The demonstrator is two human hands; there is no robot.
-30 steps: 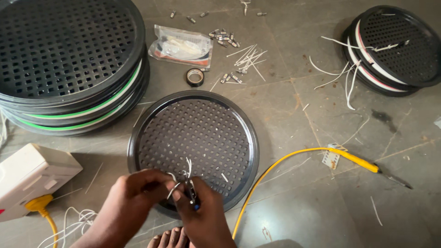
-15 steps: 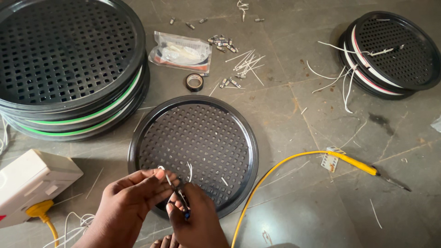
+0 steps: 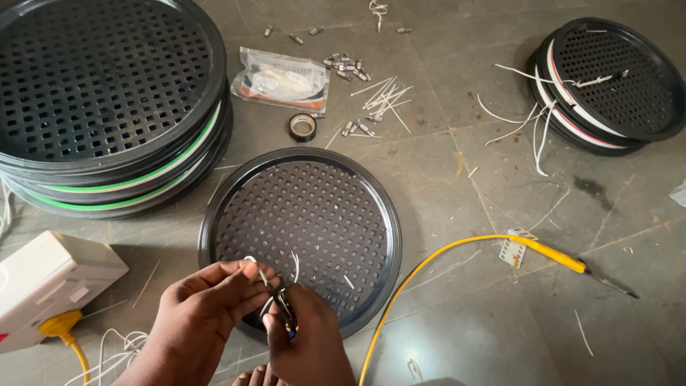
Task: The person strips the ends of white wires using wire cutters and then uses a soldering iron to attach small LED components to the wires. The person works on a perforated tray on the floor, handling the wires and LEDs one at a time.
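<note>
A round black perforated disc (image 3: 307, 207) lies flat on the floor in front of me. Over its near edge my left hand (image 3: 200, 307) pinches thin white wires (image 3: 294, 263) that stick up from the disc. My right hand (image 3: 307, 336) is closed around a small dark tool with a blue tip (image 3: 286, 314), held against those wires. Both hands touch at the fingertips. What the tool's tip does is hidden by my fingers.
A stack of large black perforated discs (image 3: 107, 100) sits far left, a smaller stack (image 3: 607, 78) far right. A roll of tape (image 3: 302, 126), a plastic packet (image 3: 282, 78) and small loose parts lie beyond. A yellow soldering iron (image 3: 550, 254) and cable lie right; a white box (image 3: 50, 279) left.
My hands have shifted slightly upward over the disc's near edge, and my left fingers now pinch the white wires closer to the tool.
</note>
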